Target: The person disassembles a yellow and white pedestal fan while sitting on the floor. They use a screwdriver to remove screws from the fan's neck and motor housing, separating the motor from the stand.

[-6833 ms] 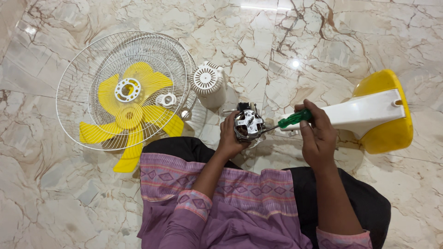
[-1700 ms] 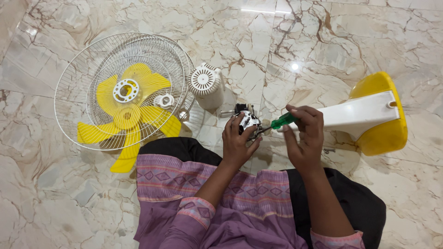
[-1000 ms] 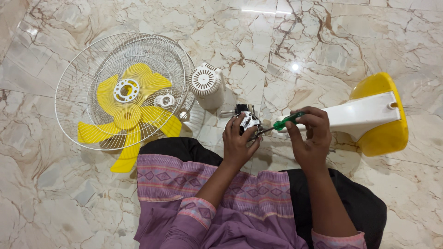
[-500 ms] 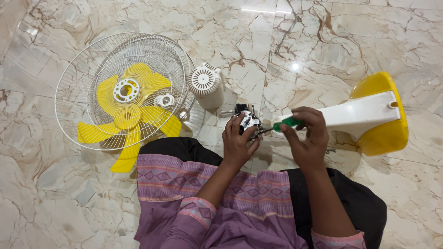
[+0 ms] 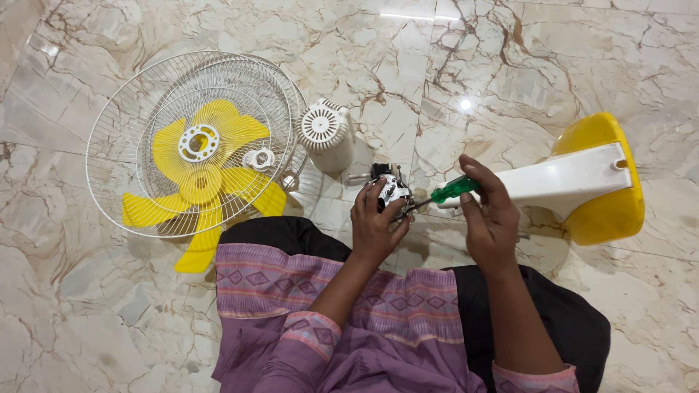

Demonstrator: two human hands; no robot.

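head view: a marble floor (image 5: pixel 510 65) fills the scene. on the left lies a white wire grille (image 5: pixel 193 142) with a yellow blade (image 5: pixel 200 182) showing through it, and a small white cap (image 5: pixel 259 159) rests on the wires. just right of the grille stands a white vented cover (image 5: pixel 325 131). on the right lies a white stand (image 5: pixel 564 178) on a yellow base (image 5: pixel 608 182), its near end touching or just behind the right hand. nothing covers the work but the fingers themselves.

the motor (image 5: pixel 392 191) is a small block of grey metal and black parts, held in the middle of the scene above the person's lap, partly hidden by fingers. the screwdriver (image 5: pixel 444 194) has a green handle and a thin dark shaft that slants down left to the motor.

the left hand (image 5: pixel 375 225) rises from the near side, fingers curled and clasped around the motor. the right hand (image 5: pixel 489 218) is pinched on the screwdriver handle, thumb and fingers wrapped over it, wrist bent inward. both sleeves are purple.
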